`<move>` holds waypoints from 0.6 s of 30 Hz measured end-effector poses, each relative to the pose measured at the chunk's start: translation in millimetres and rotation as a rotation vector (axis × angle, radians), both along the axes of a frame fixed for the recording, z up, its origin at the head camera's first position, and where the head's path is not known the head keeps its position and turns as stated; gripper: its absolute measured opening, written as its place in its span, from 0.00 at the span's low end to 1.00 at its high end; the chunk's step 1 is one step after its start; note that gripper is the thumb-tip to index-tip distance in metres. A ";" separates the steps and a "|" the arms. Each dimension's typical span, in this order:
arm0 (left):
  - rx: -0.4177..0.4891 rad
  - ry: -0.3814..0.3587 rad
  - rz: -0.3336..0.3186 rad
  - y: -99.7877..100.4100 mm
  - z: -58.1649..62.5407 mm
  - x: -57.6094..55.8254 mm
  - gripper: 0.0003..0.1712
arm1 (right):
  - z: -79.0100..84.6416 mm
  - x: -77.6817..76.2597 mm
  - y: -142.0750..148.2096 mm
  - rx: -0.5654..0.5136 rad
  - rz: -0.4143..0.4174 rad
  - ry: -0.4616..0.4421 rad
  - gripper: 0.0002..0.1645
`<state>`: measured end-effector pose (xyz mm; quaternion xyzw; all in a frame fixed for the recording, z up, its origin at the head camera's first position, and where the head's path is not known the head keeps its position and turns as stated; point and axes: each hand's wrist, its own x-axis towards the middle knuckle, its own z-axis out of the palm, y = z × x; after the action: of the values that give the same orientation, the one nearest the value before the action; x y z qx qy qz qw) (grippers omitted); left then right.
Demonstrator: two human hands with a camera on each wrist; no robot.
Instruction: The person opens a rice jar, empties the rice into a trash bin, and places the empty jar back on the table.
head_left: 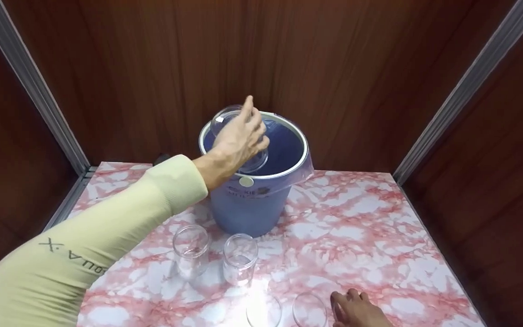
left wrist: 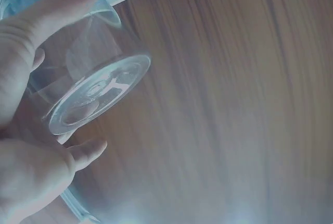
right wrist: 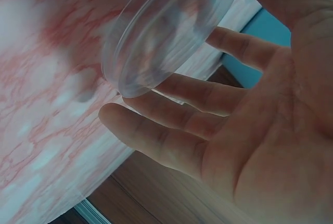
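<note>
My left hand (head_left: 239,136) grips a clear plastic jar (left wrist: 99,73) at the mouth of a blue bin (head_left: 250,209). The jar is tipped, its lower end inside the bin's rim; in the left wrist view the thumb lies along its side and its round base faces the camera. Whether anything is in it, I cannot tell. Low in the head view, my right hand (head_left: 361,311) rests by a clear round lid (right wrist: 166,36), its fingers loosely bent near the lid's edge. A second clear lid (head_left: 263,311) lies to the left of that one.
Two clear jars (head_left: 191,247) stand upright in front of the bin. A thin plastic liner (head_left: 304,168) hangs over the bin's right rim. The red-and-white marbled table (head_left: 357,236) is bounded by brown wood-grain panels (head_left: 357,68) with metal corner strips.
</note>
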<state>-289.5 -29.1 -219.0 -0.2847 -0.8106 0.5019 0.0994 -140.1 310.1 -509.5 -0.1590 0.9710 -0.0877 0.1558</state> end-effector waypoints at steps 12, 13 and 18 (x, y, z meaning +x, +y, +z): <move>-0.090 -0.007 0.015 -14.2 -12.1 -3.7 0.53 | -1.1 -4.8 -2.7 -0.010 -0.011 -0.061 0.39; -0.078 -0.009 0.007 -15.2 -12.1 -3.8 0.49 | -0.5 -4.4 -1.7 -0.010 -0.012 -0.065 0.41; 0.000 -0.012 -0.006 -17.4 -9.3 -4.9 0.35 | 0.6 -3.8 3.1 -0.031 -0.005 -0.083 0.41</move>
<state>-294.4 -46.5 -228.4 -0.2900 -0.8104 0.4999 0.0959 -143.9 313.2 -508.8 -0.1552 0.9626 -0.1096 0.1933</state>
